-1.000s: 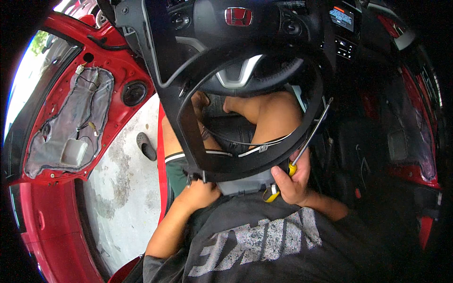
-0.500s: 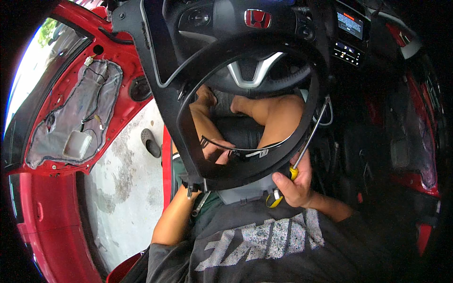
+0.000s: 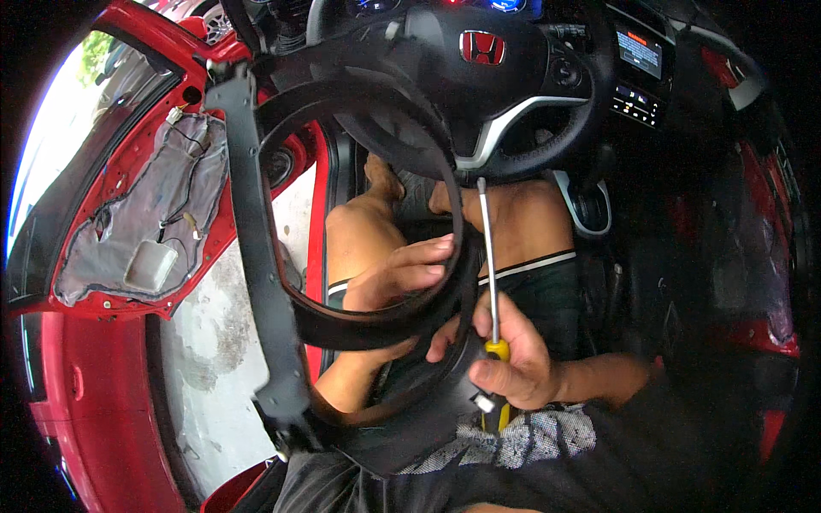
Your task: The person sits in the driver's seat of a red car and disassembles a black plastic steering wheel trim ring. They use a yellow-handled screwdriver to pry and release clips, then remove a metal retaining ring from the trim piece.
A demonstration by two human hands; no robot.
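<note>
A black plastic trim panel [image 3: 256, 248] with a big round opening stands tilted over the left side of my lap. Through its opening shows my left hand [image 3: 402, 274], fingers stretched out toward the ring's right inner edge. Part of that hand and wrist is hidden behind the rim, so I cannot tell whether it bears the panel's weight. My right hand [image 3: 517, 363] is closed round the yellow and black handle of a screwdriver [image 3: 490, 256], its long shaft pointing up and forward. A small whitish piece shows beside the handle; its kind is unclear. Some right fingertips reach the panel's right edge.
Ahead is the steering wheel [image 3: 547, 103], with a lit screen [image 3: 639, 53] at its right. An open red car door [image 3: 128, 214], stripped to its grey lining, stands on the left. Beneath my right knee's side is the gear lever surround [image 3: 590, 201].
The panel has swung left and tilted, uncovering the steering wheel and my right thigh. My right hand has moved left with the screwdriver, now more upright. My left fingers have straightened.
</note>
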